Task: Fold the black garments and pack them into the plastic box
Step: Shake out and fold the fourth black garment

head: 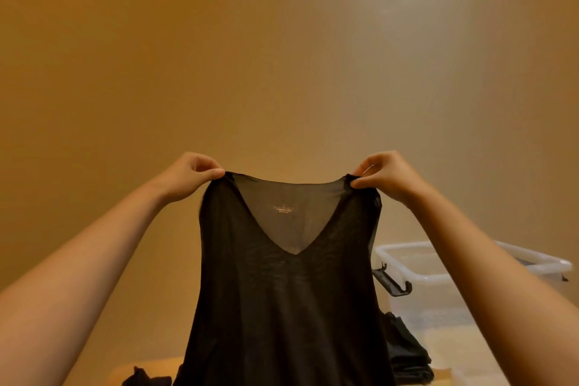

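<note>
Right forearm (501, 291) crosses plastic box (438, 285) beside black top (282, 291).

One head-worn wide-angle view, facing forward more than down, toward a plain wall (282, 41)

Top (282, 291): thin black knit cloth, matt, sheer at the neckline. Box (438, 285): clear plastic, faintly glossy, with black plastic clip (393, 283). Folded clothes (407, 351): dark matt cloth. Wall (282, 56): smooth, matt.

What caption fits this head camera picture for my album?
Left hand and right hand pinch a black V-neck top up by its shoulders, clear plastic box at right.
</note>
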`<state>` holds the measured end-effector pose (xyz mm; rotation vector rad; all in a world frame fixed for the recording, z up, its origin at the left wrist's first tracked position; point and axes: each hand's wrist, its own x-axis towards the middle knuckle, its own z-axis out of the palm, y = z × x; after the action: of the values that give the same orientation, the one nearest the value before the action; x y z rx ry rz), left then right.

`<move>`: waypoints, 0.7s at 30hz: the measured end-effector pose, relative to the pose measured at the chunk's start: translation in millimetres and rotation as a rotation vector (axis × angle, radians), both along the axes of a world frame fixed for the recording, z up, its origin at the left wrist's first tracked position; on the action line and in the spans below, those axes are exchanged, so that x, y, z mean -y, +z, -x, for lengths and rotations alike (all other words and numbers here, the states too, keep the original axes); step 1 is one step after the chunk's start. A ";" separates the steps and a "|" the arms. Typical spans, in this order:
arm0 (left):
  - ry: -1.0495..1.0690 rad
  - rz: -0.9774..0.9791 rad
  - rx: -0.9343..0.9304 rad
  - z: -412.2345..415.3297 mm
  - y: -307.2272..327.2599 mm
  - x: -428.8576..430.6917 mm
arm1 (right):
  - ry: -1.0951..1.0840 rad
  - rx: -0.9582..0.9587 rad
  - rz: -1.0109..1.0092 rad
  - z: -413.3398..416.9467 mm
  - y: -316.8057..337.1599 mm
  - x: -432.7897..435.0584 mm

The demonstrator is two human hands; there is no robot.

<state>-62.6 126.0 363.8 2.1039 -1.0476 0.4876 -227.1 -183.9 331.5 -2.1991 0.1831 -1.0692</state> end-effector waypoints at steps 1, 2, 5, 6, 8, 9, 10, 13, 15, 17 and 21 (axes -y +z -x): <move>0.026 0.004 0.041 -2.6 0.6 1.8 | -0.048 0.022 0.032 -2.9 0.3 0.3; 0.059 0.013 0.077 -4.4 1.2 3.9 | -0.116 0.044 0.078 -5.8 0.3 -0.6; 0.116 0.089 0.087 -3.6 1.1 12.7 | -0.260 0.131 0.162 -11.6 -1.9 -7.0; 0.124 0.123 0.075 -2.6 0.7 15.7 | -0.254 0.156 0.151 -12.5 -2.3 -9.2; 0.101 0.229 0.018 0.6 0.6 19.0 | -0.219 0.192 0.115 -12.9 -1.6 -13.8; 0.068 0.292 -0.017 3.1 1.1 19.6 | -0.215 0.217 0.107 -12.0 -0.3 -15.7; 0.035 0.350 -0.043 5.1 2.5 19.4 | -0.221 0.252 0.103 -10.5 2.0 -17.1; 0.003 0.462 -0.020 15.3 11.5 18.5 | -0.259 0.381 0.120 -0.6 14.4 -21.6; 0.009 0.522 0.032 24.8 21.1 18.4 | -0.296 0.442 0.158 7.7 25.8 -25.9; 0.002 0.579 0.076 35.8 32.1 18.6 | -0.347 0.485 0.225 15.9 38.7 -31.2; -0.026 0.682 0.217 59.1 50.0 17.4 | -0.388 0.602 0.365 30.3 58.7 -44.0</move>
<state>-121.7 108.5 413.8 1.4524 -0.8602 0.9276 -257.4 -139.9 390.1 -2.0738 0.1533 -2.0675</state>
